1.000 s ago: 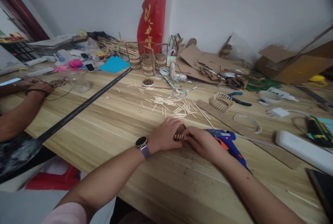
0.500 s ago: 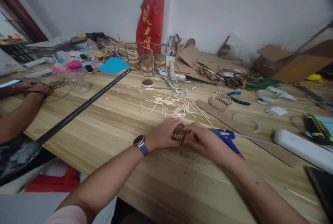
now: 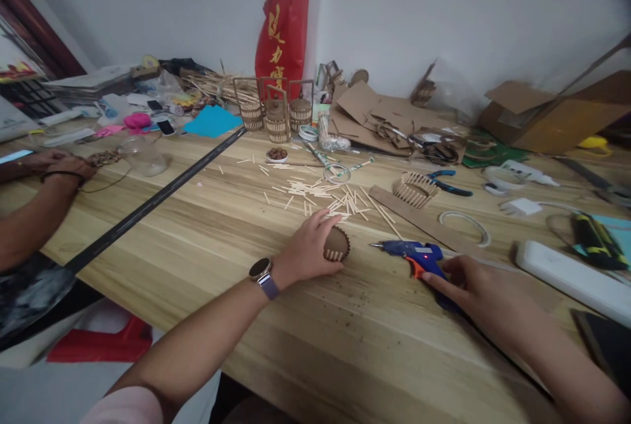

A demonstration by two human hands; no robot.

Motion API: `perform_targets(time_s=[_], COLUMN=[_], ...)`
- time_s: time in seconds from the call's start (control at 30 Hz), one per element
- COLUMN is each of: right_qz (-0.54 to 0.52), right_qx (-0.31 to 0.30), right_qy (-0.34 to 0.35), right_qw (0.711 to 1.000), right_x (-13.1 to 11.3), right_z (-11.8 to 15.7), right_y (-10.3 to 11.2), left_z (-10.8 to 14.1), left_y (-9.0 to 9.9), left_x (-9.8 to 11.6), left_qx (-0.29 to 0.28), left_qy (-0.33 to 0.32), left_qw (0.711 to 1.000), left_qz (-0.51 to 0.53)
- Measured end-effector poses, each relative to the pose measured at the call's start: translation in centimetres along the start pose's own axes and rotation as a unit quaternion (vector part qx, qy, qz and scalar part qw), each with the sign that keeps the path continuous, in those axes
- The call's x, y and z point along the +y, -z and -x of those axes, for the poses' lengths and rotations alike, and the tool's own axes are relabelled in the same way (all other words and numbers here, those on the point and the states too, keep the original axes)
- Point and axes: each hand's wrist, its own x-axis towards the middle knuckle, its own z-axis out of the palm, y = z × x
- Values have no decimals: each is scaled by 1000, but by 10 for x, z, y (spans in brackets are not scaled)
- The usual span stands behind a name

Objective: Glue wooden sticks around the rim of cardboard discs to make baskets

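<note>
On the table in front of me, my left hand (image 3: 308,246) is curled around a small round brown piece (image 3: 338,243) with short pale sticks along its edge. Thumb and fingers grip its left side and hide part of it. To the right lies a blue hot glue gun (image 3: 419,252) with an orange trigger and a lit red light, its nozzle pointing left. My right hand (image 3: 476,289) reaches over the gun's handle, thumb and fingers apart. Loose short wooden sticks (image 3: 308,188) are scattered beyond my left hand.
A slatted ring of sticks (image 3: 417,188) and blue-handled pliers (image 3: 451,186) lie at the right, near a white power strip (image 3: 572,282). Small finished baskets (image 3: 279,125) stand before a red bag (image 3: 283,36). At the left, another person's hands (image 3: 66,167) rest near a clear jar (image 3: 142,156).
My right hand has left the round brown piece and moved right to the glue gun. My left hand stays on the piece, its fingers more spread.
</note>
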Motion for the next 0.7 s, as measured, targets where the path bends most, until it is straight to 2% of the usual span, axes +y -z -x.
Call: perform_targets(time_s=[0.23,0.33,0.4,0.47,0.53,0.63,0.7], right_qz=[-21,-64,-143,-240,-329,-439,-469], right_qx=[-52,-25,1,13,-3,-82,-121], right_qy=[-5,-13,-10,-19,-45,-59,-51], right_qw=[998,998,990,970,943,893,873], right_x=[1,-1,-5,-10,-16,-22,-24], right_z=[-4,-3,0,4,9,15,17], right_y=[-10,-8,-7,-8,-10,-16,-20], left_z=[0,0,0,0,-1,-1,-2], left_y=[0,0,0,0,-1,-2,-2], left_x=[3,3,2,1,0,-1,-2], left_qx=[0,-5,-6,-6,-8,-10,-8], left_qy=[3,4,2,3,4,2,-2], left_qw=[1000,1000,1000,1000,1000,1000,1000], left_qz=[-14,-21,-22,-22,-21,-16,-14])
